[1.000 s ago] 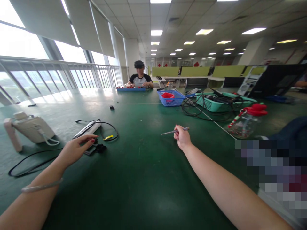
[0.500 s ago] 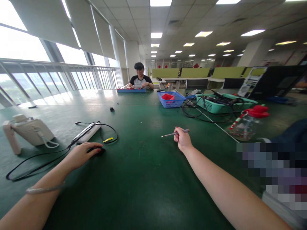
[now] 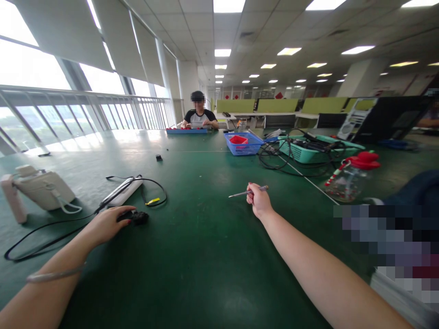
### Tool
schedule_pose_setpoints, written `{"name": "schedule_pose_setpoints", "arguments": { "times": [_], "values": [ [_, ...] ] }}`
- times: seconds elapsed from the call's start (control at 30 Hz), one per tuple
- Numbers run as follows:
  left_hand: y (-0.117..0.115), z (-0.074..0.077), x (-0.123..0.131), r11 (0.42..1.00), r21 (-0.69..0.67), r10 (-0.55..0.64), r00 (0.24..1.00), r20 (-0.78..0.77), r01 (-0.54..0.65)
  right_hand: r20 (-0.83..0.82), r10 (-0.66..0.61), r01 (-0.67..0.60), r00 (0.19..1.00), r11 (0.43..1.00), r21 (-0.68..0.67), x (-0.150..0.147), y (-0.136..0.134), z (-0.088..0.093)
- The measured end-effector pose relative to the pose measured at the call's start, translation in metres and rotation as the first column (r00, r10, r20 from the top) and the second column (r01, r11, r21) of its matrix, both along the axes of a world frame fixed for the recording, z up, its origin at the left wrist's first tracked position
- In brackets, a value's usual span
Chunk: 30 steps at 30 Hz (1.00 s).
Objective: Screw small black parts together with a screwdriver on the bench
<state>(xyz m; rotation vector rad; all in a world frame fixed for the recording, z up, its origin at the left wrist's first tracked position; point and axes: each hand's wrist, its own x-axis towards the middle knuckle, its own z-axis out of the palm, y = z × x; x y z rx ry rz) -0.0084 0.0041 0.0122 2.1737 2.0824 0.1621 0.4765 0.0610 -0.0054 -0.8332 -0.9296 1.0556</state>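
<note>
On the green table [image 3: 206,265] lie one small black part [image 3: 137,216], one white power strip [image 3: 124,191], two baskets, the blue basket [image 3: 244,145] and the green basket [image 3: 310,154], and one red-lidded jar [image 3: 350,180]. The left hand [image 3: 106,225] curls its fingers half closed over the black part's near end, just beside the strip; I cannot tell whether they grip it. The right hand [image 3: 259,201] pinches one thin screwdriver [image 3: 240,193] tightly at mid-table, its tip pointing left.

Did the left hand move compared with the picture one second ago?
Yes. Against the white power strip, the left hand has come back toward the person, from the strip's near end to the small black part, which its fingers touch.
</note>
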Motion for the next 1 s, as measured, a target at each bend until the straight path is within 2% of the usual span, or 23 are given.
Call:
{"name": "schedule_pose_setpoints", "arguments": {
  "times": [0.13, 0.23, 0.3, 0.43, 0.67, 1.0],
  "values": [
    [-0.001, 0.001, -0.001, 0.999, 0.045, 0.018, 0.986, 0.167, -0.025, 0.0, -0.006, 0.006, 1.0, 1.0, -0.003, 0.0, 0.001, -0.001],
    [-0.005, 0.006, 0.002, 0.99, 0.12, -0.113, 0.933, 0.341, 0.076, 0.006, -0.008, 0.008, 1.0, 1.0, -0.007, 0.001, 0.001, -0.001],
    [-0.008, 0.01, 0.006, 0.974, 0.164, -0.211, 0.9, 0.381, 0.159, 0.013, -0.006, 0.006, 1.0, 1.0, -0.009, 0.001, 0.0, -0.001],
    [-0.014, 0.017, 0.014, 0.961, 0.155, -0.264, 0.921, 0.287, 0.228, 0.021, -0.002, 0.002, 1.0, 1.0, -0.015, 0.001, 0.0, -0.001],
    [-0.016, 0.019, 0.019, 0.969, 0.113, -0.235, 0.962, 0.138, 0.221, 0.008, 0.012, -0.012, 1.0, 1.0, -0.016, 0.0, -0.001, 0.0],
    [-0.018, 0.02, 0.028, 0.974, 0.066, -0.227, 0.947, 0.229, 0.217, 0.003, 0.025, -0.025, 1.0, 1.0, 0.005, 0.0, -0.004, 0.002]
  ]
}}
